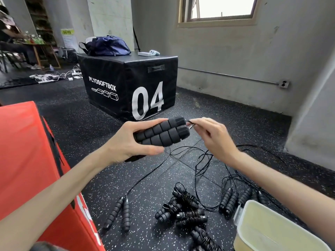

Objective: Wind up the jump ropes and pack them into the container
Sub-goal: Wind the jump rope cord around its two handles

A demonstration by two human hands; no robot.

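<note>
Underfoot, black speckled rubber floor [76, 113]; grey concrete walls [226, 57], window [222, 8].

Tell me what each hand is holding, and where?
Left hand grips both handles around their middles; right hand pinches the cord at the handles' ends.

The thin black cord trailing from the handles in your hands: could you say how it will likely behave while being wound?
The cord looks thin and floppy, drooping in loose loops onto the floor, so it may tangle. Wound bundles nearby hold their coils, suggesting it stays put. The foam handles probably grip well.
</note>
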